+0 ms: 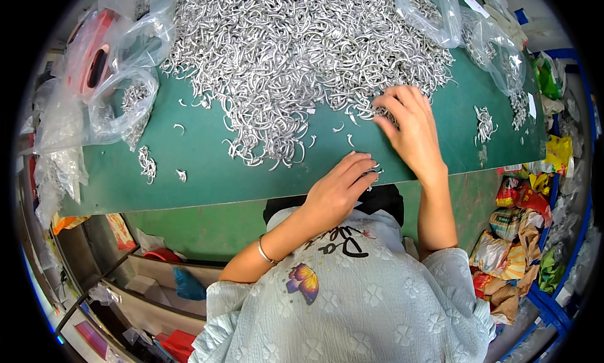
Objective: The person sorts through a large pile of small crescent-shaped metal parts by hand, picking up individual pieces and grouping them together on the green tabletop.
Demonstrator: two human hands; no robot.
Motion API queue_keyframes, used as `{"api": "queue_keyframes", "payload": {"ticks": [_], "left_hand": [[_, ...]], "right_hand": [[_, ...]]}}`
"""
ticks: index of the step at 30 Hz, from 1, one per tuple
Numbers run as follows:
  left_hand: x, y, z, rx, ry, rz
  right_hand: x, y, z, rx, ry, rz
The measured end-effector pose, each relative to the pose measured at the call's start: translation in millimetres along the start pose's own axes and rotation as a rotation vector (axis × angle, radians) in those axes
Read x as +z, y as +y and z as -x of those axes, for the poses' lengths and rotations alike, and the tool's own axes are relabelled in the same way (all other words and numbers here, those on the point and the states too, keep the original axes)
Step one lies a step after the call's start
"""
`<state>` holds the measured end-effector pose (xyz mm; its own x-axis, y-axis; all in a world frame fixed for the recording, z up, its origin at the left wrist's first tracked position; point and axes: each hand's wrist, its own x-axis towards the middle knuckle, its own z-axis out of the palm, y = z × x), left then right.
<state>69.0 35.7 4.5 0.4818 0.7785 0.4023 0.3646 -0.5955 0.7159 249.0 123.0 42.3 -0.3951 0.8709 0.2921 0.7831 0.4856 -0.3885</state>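
Observation:
A large heap of small silvery curved metal pieces (283,55) covers the far middle of the green table (207,184). At the heap's near right edge, my right hand (412,127) has its fingers curled over several pieces, which show between thumb and fingers. My left hand (340,187) is closed at the table's front edge, and a few metal pieces (375,170) poke out past its fingertips. Its palm is hidden. Between the hands and the heap lie a few loose pieces (350,139).
Clear plastic bags (123,105) with metal pieces stand at the left, near a red object with a black part (96,67). More bags (497,55) lie at the back right. Small clusters (484,125) lie apart on the table. Shelves with colourful packages (503,253) stand at the right.

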Motion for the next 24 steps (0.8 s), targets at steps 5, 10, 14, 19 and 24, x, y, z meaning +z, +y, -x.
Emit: {"api": "queue_keyframes", "payload": {"ticks": [5,10,14,19,24], "left_hand": [[0,0,0,-0.007,-0.004,-0.003],[2,-1,0,-0.006,-0.002,0.002],[1,-1,1,-0.009,-0.021,0.004],[1,0,1,-0.009,0.005,-0.003],[0,1,-1,-0.007,-0.006,-0.002]], "right_hand": [[-6,8,2,0.069,0.162,0.042],[6,-13,-4,-0.036,0.023,-0.051],[1,1,-2,0.005,-0.026,-0.103],[-5,0,0,0.144,0.095,-0.297],[-4,-1,6,0.483,0.114,-0.786]]}}
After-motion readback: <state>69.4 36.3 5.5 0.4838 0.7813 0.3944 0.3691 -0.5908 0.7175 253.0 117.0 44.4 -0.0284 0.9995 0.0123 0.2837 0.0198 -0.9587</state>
